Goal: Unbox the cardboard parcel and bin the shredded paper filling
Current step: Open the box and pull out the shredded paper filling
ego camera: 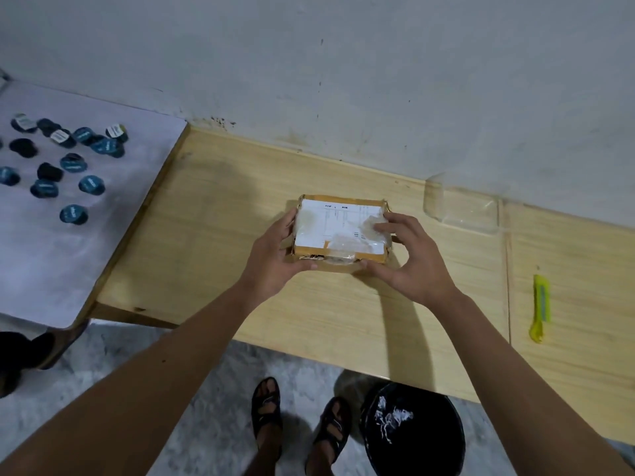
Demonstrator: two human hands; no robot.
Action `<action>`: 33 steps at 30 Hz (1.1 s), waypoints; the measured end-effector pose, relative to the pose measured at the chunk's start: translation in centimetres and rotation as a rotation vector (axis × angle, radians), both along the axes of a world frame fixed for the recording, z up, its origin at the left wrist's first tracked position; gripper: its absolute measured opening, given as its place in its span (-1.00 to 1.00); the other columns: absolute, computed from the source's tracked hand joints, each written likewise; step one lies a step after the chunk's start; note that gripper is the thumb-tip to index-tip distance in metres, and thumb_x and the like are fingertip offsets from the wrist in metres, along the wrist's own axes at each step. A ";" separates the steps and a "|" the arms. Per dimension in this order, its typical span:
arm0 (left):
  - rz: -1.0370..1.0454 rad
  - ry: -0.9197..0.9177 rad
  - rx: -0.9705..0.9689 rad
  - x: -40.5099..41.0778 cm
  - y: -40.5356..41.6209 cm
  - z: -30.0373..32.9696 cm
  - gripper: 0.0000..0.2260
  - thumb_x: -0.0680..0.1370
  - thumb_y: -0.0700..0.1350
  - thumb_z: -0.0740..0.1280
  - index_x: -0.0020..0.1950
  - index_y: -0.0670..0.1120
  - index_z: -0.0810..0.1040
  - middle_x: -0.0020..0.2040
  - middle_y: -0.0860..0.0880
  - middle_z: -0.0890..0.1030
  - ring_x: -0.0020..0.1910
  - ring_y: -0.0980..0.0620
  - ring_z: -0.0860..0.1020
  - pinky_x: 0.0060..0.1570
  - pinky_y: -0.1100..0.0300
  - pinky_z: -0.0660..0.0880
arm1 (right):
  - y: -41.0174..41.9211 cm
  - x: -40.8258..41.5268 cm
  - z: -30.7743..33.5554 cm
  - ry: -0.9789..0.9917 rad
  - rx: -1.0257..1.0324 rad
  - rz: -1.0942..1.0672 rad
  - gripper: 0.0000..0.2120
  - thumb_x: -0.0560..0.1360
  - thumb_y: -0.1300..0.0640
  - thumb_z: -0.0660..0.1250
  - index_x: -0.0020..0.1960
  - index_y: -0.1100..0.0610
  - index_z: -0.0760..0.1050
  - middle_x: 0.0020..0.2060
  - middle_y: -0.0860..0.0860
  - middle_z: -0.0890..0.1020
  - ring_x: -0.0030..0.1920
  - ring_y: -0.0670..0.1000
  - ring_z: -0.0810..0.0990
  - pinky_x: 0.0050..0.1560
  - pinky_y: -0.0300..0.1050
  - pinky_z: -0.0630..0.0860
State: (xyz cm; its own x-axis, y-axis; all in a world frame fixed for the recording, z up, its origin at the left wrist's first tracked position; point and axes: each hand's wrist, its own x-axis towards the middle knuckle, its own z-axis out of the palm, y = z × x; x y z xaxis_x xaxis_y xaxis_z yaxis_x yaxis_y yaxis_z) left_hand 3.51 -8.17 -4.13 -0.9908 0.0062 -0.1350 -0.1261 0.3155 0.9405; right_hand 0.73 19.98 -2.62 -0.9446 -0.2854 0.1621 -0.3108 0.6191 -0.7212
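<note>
One cardboard parcel (pixel 340 230), table (pixel 240 304) centre, taped, still sealed. L hand (pixel 275 255) grips 9 o'clock edge, R hand (pixel 409 259) grips 3 o'clock. Prob. light, stiff; tape slick. Hold by side edges.

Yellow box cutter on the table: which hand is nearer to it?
Right. The right hand grips the parcel's right end, with bare table between it and the box cutter further right. The left hand holds the parcel's left end, farther away.
</note>
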 end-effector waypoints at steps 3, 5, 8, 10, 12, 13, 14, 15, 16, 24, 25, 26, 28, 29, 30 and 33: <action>0.026 -0.025 0.049 0.0 0.1 0.1 -0.06 0.31 -0.36 0.64 0.61 -0.05 0.30 0.39 0.17 0.52 0.39 0.29 0.48 0.16 0.31 0.58 | 0.2 -0.4 0.6 0.019 0.105 0.011 -0.44 0.37 -0.15 0.60 0.29 0.02 0.57 0.39 -0.08 0.49 0.38 -0.10 0.52 0.35 -0.02 0.50; 0.037 -0.041 0.069 -0.1 0.2 0.2 -0.07 0.31 -0.39 0.63 0.60 -0.06 0.31 0.35 0.22 0.53 0.32 0.35 0.51 0.15 0.31 0.59 | 0.1 -0.5 1.0 0.086 0.168 0.021 -0.49 0.45 -0.21 0.51 0.27 0.05 0.58 0.33 -0.05 0.55 0.30 -0.05 0.58 0.24 -0.05 0.56; 0.047 -0.055 0.067 -0.2 0.4 -0.1 -0.11 0.31 -0.41 0.62 0.57 -0.12 0.35 0.31 0.18 0.57 0.19 0.41 0.57 0.16 0.27 0.60 | -0.3 -1.4 1.9 0.215 0.157 0.017 -0.62 0.56 -0.14 0.39 0.20 0.12 0.60 0.14 0.00 0.64 0.05 0.01 0.68 0.03 0.00 0.63; 0.046 -0.067 0.072 -0.2 0.2 -0.2 -0.10 0.30 -0.36 0.64 0.58 -0.12 0.35 0.36 0.13 0.56 0.23 0.40 0.55 0.27 0.07 0.59 | -0.6 -2.8 2.7 0.251 0.114 -0.009 -0.75 0.60 -0.02 0.40 0.16 0.14 0.60 0.06 0.00 0.66 -0.04 0.01 0.68 -0.04 0.03 0.63; 0.024 -0.074 0.062 -0.3 -0.1 -0.2 -0.06 0.30 -0.30 0.66 0.60 -0.07 0.32 0.41 0.23 0.47 0.29 0.43 0.49 0.33 0.03 0.55 | -0.8 -4.4 3.4 0.232 0.073 -0.031 -0.84 0.62 0.06 0.40 0.12 0.12 0.59 -0.02 -0.01 0.67 -0.10 0.00 0.69 -0.08 0.04 0.63; 0.015 -0.075 0.057 -0.3 -0.1 -0.1 -0.06 0.30 -0.29 0.66 0.61 -0.06 0.31 0.41 0.29 0.43 0.31 0.43 0.47 0.35 0.03 0.53 | -0.9 -5.1 3.7 0.225 0.061 -0.047 -0.87 0.61 0.07 0.40 0.08 0.13 0.58 -0.08 -0.01 0.67 -0.14 -0.01 0.68 -0.10 0.03 0.63; 0.009 -0.073 0.051 -0.3 -0.1 0.0 -0.05 0.29 -0.28 0.67 0.61 -0.06 0.31 0.40 0.34 0.41 0.32 0.44 0.46 0.37 0.07 0.52 | -1.0 -5.8 3.8 0.220 0.057 -0.071 -0.87 0.60 0.08 0.42 0.02 0.15 0.56 -0.16 -0.01 0.66 -0.19 -0.03 0.66 -0.12 0.01 0.61; 0.004 -0.067 0.043 -0.3 -0.1 -0.1 -0.05 0.29 -0.29 0.67 0.60 -0.08 0.31 0.38 0.37 0.40 0.31 0.47 0.46 0.37 0.15 0.51 | -1.1 -6.5 3.9 0.205 0.053 -0.101 -0.84 0.59 0.09 0.43 -0.04 0.16 0.53 -0.23 -0.01 0.64 -0.23 -0.07 0.63 -0.14 -0.03 0.59; 0.001 -0.057 0.039 -0.3 0.0 -0.1 -0.06 0.29 -0.29 0.66 0.60 -0.10 0.31 0.37 0.38 0.40 0.28 0.51 0.45 0.35 0.26 0.49 | -1.1 -7.2 3.9 0.176 0.035 -0.132 -0.82 0.57 0.09 0.46 -0.06 0.16 0.51 -0.28 -0.03 0.63 -0.26 -0.10 0.61 -0.16 -0.09 0.58; 0.020 -0.050 0.057 -0.4 0.0 -0.5 -0.05 0.28 -0.30 0.67 0.59 -0.03 0.33 0.35 0.27 0.51 0.28 0.41 0.51 0.31 0.22 0.54 | -1.5 -11.8 3.0 -0.035 -0.078 -0.269 -0.54 0.48 -0.05 0.55 0.31 0.04 0.54 -0.19 -0.02 0.65 -0.16 -0.02 0.68 -0.04 -0.13 0.63; 0.022 -0.049 0.048 -0.4 0.0 -0.5 -0.04 0.28 -0.27 0.68 0.60 0.02 0.33 0.37 0.24 0.52 0.32 0.36 0.51 0.33 0.19 0.53 | -1.4 -12.1 2.7 -0.049 -0.081 -0.272 -0.54 0.48 -0.05 0.54 0.32 0.04 0.55 -0.19 -0.02 0.65 -0.15 -0.01 0.68 -0.01 -0.10 0.64; 0.023 -0.044 0.040 -0.3 -0.1 -0.6 -0.04 0.28 -0.24 0.68 0.59 0.07 0.33 0.40 0.19 0.52 0.36 0.28 0.50 0.36 0.14 0.52 | -1.4 -12.3 2.4 -0.062 -0.090 -0.271 -0.53 0.48 -0.05 0.55 0.33 0.05 0.56 -0.19 -0.02 0.65 -0.14 0.01 0.69 0.01 -0.07 0.65; 0.018 -0.034 0.029 -0.3 -0.2 -0.8 -0.04 0.27 -0.18 0.69 0.58 0.16 0.33 0.46 0.12 0.51 0.44 0.14 0.48 0.38 0.02 0.52 | -1.3 -12.8 1.9 -0.087 -0.090 -0.267 -0.53 0.48 -0.04 0.55 0.33 0.07 0.57 -0.20 -0.03 0.65 -0.14 0.03 0.70 0.05 -0.03 0.66; 0.016 -0.033 0.020 -0.3 -0.3 -0.9 -0.04 0.27 -0.15 0.70 0.57 0.21 0.32 0.46 0.12 0.51 0.45 0.11 0.47 0.38 -0.01 0.52 | -1.2 -13.1 1.6 -0.103 -0.077 -0.266 -0.53 0.48 -0.05 0.54 0.33 0.07 0.57 -0.20 -0.04 0.66 -0.14 0.03 0.70 0.06 -0.02 0.66; 0.013 -0.034 0.009 -0.3 -0.4 -0.9 -0.04 0.28 -0.13 0.70 0.56 0.23 0.31 0.47 0.12 0.50 0.46 0.09 0.47 0.37 -0.03 0.53 | -1.1 -13.4 1.4 -0.124 -0.062 -0.263 -0.53 0.48 -0.05 0.54 0.33 0.08 0.57 -0.19 -0.04 0.68 -0.13 0.02 0.71 0.07 -0.01 0.66; 0.015 -0.028 -0.001 -0.3 -0.4 -0.9 -0.05 0.29 -0.15 0.69 0.57 0.20 0.31 0.47 0.12 0.50 0.45 0.15 0.46 0.38 0.04 0.52 | -1.1 -13.9 0.4 -0.185 -0.044 -0.246 -0.58 0.49 -0.08 0.53 0.27 0.07 0.61 -0.19 0.02 0.73 -0.19 0.01 0.74 0.04 0.07 0.69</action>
